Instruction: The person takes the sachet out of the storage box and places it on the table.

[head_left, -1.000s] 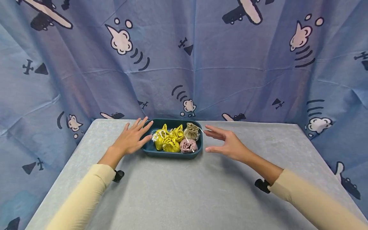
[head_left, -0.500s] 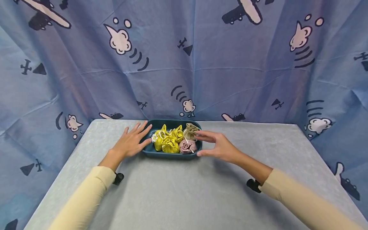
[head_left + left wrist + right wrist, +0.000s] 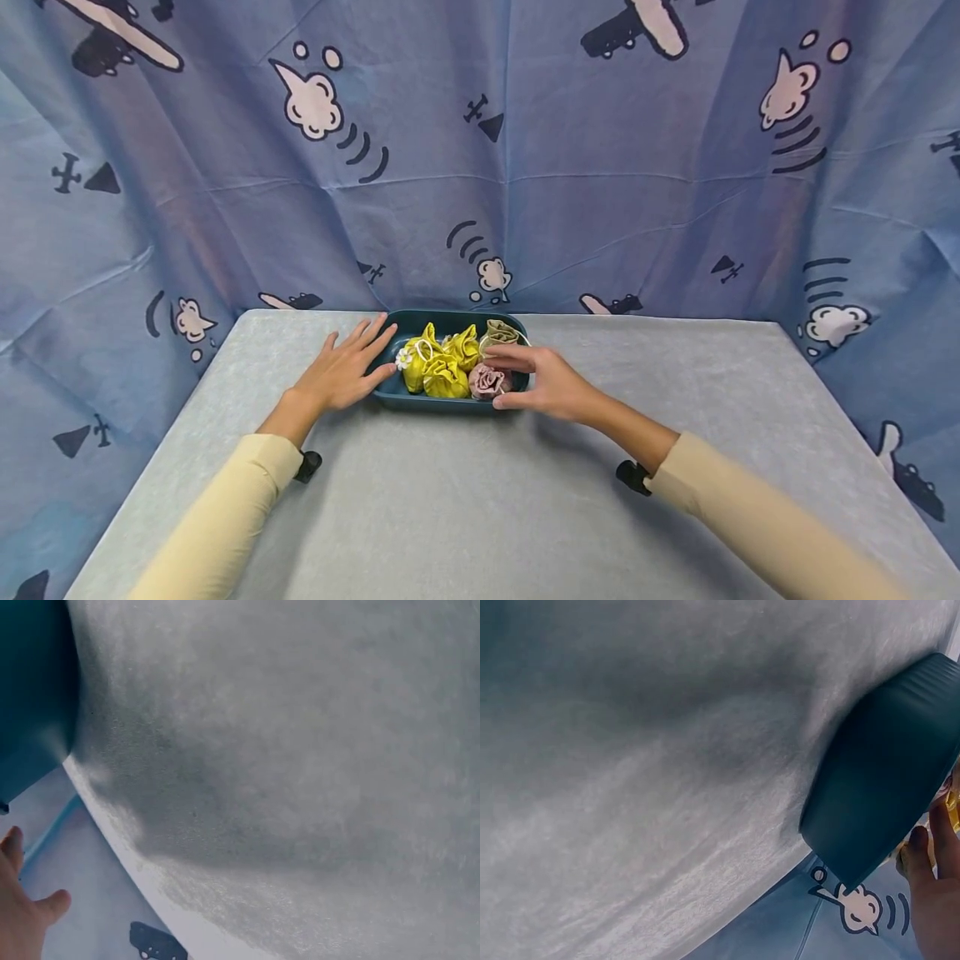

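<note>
A dark teal tray holds several small drawstring pouches. Yellow pouches fill its middle, one with a white flower on its cord. At the right end sit a pink pouch and, behind it, an olive-beige pouch. My left hand rests at the tray's left end, fingers spread over the rim. Over the right end reaches my right hand, thumb and fingers apart, beside the pink pouch; its fingers cover part of the beige one. Whether the fingertips touch a pouch cannot be told. Both hands also show in their wrist views.
The tray stands near the back edge of a table covered in grey cloth. Behind it hangs a blue curtain with airplane and cloud prints. A small black device sits under the right wrist, another under the left.
My right hand has moved left, from beside the tray to over its right end near the pink pouch. My left hand has stayed nearly in place at the left rim.
</note>
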The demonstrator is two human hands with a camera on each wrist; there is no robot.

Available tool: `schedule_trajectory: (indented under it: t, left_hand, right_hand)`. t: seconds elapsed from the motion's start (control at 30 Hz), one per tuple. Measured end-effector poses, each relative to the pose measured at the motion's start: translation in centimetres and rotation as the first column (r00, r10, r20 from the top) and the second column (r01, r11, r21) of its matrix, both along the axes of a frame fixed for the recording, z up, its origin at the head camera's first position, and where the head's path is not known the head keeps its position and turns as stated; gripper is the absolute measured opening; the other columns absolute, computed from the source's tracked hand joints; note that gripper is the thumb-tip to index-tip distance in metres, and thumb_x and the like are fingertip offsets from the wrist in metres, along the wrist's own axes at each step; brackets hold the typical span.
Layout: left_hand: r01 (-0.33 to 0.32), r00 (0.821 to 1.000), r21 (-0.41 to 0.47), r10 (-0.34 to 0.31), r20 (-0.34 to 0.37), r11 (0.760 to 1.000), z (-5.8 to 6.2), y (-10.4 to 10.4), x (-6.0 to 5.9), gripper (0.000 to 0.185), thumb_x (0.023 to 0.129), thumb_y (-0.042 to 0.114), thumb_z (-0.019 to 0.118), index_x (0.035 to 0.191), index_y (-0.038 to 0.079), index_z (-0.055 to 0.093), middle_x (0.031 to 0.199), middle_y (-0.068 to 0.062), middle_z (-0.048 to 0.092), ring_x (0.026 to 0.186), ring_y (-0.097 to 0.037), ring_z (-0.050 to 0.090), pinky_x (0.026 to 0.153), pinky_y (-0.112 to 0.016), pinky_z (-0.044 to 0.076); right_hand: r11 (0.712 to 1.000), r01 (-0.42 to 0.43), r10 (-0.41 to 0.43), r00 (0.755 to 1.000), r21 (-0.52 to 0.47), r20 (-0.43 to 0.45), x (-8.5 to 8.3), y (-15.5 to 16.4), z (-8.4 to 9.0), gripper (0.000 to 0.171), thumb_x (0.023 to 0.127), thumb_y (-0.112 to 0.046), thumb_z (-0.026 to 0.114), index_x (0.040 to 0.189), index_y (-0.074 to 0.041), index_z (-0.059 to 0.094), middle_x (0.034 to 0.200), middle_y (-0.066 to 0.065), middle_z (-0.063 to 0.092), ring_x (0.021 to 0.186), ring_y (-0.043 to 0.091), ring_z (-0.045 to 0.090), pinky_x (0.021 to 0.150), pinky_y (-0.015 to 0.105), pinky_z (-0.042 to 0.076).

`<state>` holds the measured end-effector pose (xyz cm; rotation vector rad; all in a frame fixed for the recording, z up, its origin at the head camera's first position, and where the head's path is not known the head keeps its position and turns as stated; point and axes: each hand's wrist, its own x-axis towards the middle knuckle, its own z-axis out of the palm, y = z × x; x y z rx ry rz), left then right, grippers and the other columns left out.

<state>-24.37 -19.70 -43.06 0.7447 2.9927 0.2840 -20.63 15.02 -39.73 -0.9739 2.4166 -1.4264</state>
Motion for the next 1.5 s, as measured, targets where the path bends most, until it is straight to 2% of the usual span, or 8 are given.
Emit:
schedule_trajectory:
  t: [0.33, 0.6, 1.03, 1.23, 1.5]
  left_hand:
    - [-0.015, 1.0, 0.035, 0.014, 0.019, 0.999, -0.2, -0.2, 0.0, 0.072, 0.103, 0.053, 0.041, 0.161, 0.018, 0.017, 0.167, -0.005, 0.01, 0.152, -0.033, 0.012, 0.112, -0.071, 0.013]
    - [-0.027, 0.999, 0.042, 0.026, 0.024, 0.999, -0.3, -0.1, 0.0, 0.072, 0.103, 0.054, 0.04, 0.162, 0.019, 0.017, 0.167, -0.004, 0.01, 0.152, -0.035, 0.012, 0.112, -0.071, 0.013]
    - [-0.021, 1.0, 0.036, 0.02, 0.004, 0.999, -0.4, -0.1, -0.2, 0.069, 0.103, 0.053, 0.039, 0.161, 0.02, 0.02, 0.167, -0.006, 0.012, 0.151, -0.038, 0.012, 0.111, -0.072, 0.014]
    - [-0.024, 1.0, 0.039, 0.024, -0.004, 0.999, -0.4, 0.0, -0.1, 0.069, 0.103, 0.051, 0.041, 0.161, 0.02, 0.02, 0.167, -0.006, 0.014, 0.151, -0.038, 0.014, 0.11, -0.072, 0.015]
    - [-0.03, 1.0, 0.045, 0.029, 0.008, 0.999, -0.3, 0.0, 0.0, 0.069, 0.104, 0.05, 0.041, 0.161, 0.02, 0.018, 0.167, -0.006, 0.013, 0.151, -0.036, 0.012, 0.111, -0.071, 0.014]
  right_hand:
    - [0.995, -0.014, 0.017, 0.999, 0.095, -0.032, -0.5, -1.1, -0.5, 0.056, 0.086, 0.003, 0.073, 0.139, 0.003, 0.054, 0.132, 0.016, 0.063, 0.12, 0.028, 0.062, 0.099, 0.044, 0.049]
    - [0.989, 0.071, -0.057, 0.992, 0.127, -0.109, -0.6, -1.8, -1.3, 0.052, 0.084, 0.0, 0.077, 0.134, -0.001, 0.061, 0.128, 0.015, 0.065, 0.108, 0.024, 0.067, 0.091, 0.038, 0.054]
    - [0.987, 0.112, -0.098, 0.988, 0.118, -0.12, -0.8, -2.1, -1.7, 0.048, 0.084, -0.003, 0.079, 0.13, -0.005, 0.064, 0.117, 0.009, 0.071, 0.106, 0.021, 0.07, 0.091, 0.033, 0.054]
    - [0.983, 0.151, -0.132, 0.978, 0.108, -0.161, -0.6, -2.2, -1.4, 0.042, 0.084, -0.002, 0.078, 0.124, -0.004, 0.068, 0.116, 0.01, 0.071, 0.101, 0.02, 0.07, 0.087, 0.035, 0.056]
    - [0.978, 0.181, -0.164, 0.974, 0.101, -0.154, -0.7, -2.3, -0.7, 0.039, 0.086, 0.004, 0.073, 0.124, -0.004, 0.067, 0.115, 0.011, 0.071, 0.104, 0.023, 0.069, 0.088, 0.036, 0.055]
